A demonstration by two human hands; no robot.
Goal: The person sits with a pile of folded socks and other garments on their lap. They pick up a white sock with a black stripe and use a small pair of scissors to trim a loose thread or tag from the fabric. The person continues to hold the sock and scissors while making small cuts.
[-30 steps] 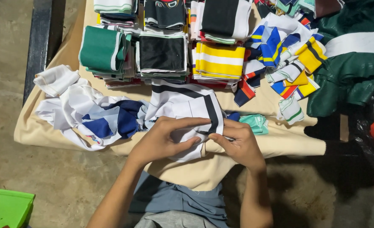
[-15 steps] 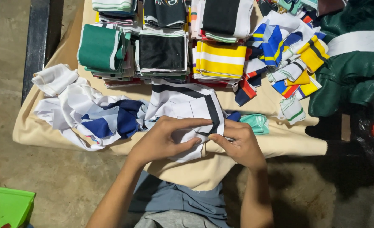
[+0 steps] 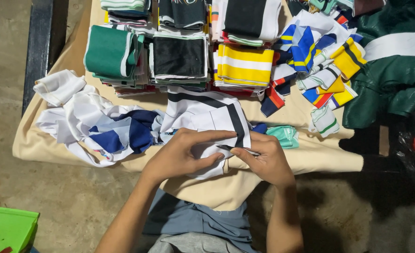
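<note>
A white fabric piece with black stripes (image 3: pixel 202 112) lies on the beige cloth-covered table (image 3: pixel 310 159) in front of me. My left hand (image 3: pixel 181 154) presses and pinches its near edge. My right hand (image 3: pixel 266 159) grips a small thin dark tool (image 3: pixel 233 149) whose tip touches the fabric edge beside my left fingers. Both hands meet over the near edge of the piece.
Folded stacks of ribbed fabric stand at the back: green (image 3: pixel 111 54), black (image 3: pixel 179 56), yellow-and-white striped (image 3: pixel 245 65). A loose white and navy pile (image 3: pixel 109 126) lies left, mixed coloured pieces (image 3: pixel 324 61) right, a dark green bundle (image 3: pixel 395 65) far right. A green bin (image 3: pixel 8 229) sits on the floor.
Both hands have stayed on the fabric's near edge with only small finger shifts. The piles have not moved.
</note>
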